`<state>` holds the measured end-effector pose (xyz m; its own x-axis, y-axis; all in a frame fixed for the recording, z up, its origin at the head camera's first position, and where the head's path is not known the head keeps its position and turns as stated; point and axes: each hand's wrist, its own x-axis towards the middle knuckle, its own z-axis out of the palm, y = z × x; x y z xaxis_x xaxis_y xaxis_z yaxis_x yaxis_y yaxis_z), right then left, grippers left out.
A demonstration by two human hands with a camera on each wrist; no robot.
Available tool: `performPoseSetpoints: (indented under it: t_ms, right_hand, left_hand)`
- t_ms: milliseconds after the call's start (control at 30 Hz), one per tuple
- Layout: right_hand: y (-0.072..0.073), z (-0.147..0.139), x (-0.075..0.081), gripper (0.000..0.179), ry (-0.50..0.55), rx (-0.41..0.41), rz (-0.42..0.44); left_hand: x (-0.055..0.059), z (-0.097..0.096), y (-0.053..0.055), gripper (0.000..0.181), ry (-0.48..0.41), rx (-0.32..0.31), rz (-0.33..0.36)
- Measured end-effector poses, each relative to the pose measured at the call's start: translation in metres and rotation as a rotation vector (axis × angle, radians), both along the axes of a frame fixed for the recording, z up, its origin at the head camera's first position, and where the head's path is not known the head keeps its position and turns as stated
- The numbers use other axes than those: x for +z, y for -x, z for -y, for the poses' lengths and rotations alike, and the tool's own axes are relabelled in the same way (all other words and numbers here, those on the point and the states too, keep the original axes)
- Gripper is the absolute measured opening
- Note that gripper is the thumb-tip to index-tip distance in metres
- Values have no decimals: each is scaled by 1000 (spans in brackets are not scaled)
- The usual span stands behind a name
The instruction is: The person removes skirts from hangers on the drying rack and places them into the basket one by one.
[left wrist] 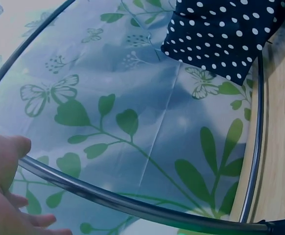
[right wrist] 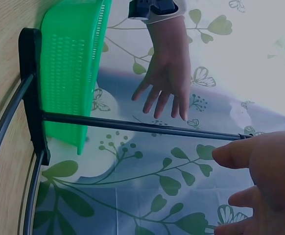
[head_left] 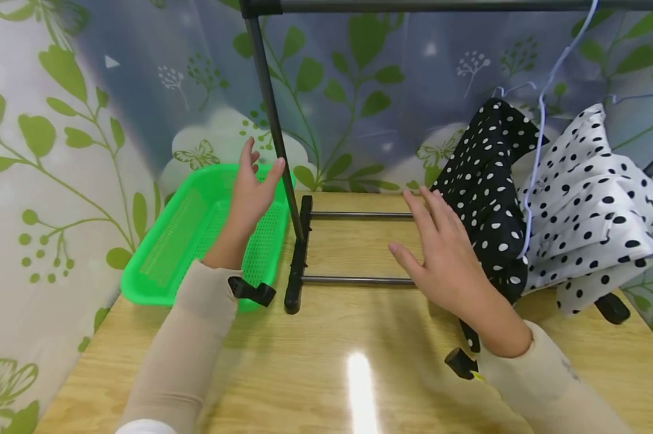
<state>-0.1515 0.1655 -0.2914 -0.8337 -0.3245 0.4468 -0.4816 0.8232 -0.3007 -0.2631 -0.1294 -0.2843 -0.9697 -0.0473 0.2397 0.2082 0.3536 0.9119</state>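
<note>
So, left to right: way over left of the rack there's a leafy green-on-white backdrop (head_left: 77, 193), and it runs along behind the rack too. Next is a green plastic basket (head_left: 166, 241) with lots of little holes, sitting on the table (head_left: 283, 374) just left of the rack's foot. The left hand (head_left: 250, 196) is up over the basket, right beside the rack's left post, grip spread with the thumb apart from the fingers; I can't tell if the thumb actually touches the post. Then the rack (head_left: 269, 96) itself: dark post, black foot on the table, two thin rails running right from the foot and a bar across the top. A bright streak of light lies on the table in front of it. The right hand (head_left: 448, 256) is in front of the rack's rails, palm down-ish, grip spread too, fingers pretty straight. It overlaps the black cloth (head_left: 491, 181) with white dots at the rack's right part, but can't say whether they touch. A lilac hanger (head_left: 541, 108) runs down from the rack's top bar, and the white cloth (head_left: 603, 205) with black dots is bunched at the rack's far right.
</note>
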Motion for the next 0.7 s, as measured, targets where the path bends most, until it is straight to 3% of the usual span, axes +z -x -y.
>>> performPoseSetpoints:
  t_ms: [167, 367, 700]
  right_hand:
    - [0, -2, 4, 73, 14, 16, -9]
    - [0, -2, 6, 73, 8, 16, -3]
    - [2, -3, 5, 73, 13, 14, -20]
  left_hand:
    - [5, 1, 9, 81, -20, 1, -24]
    - [12, 2, 20, 83, 23, -17, -49]
    - [19, 6, 32, 86, 26, -63, -29]
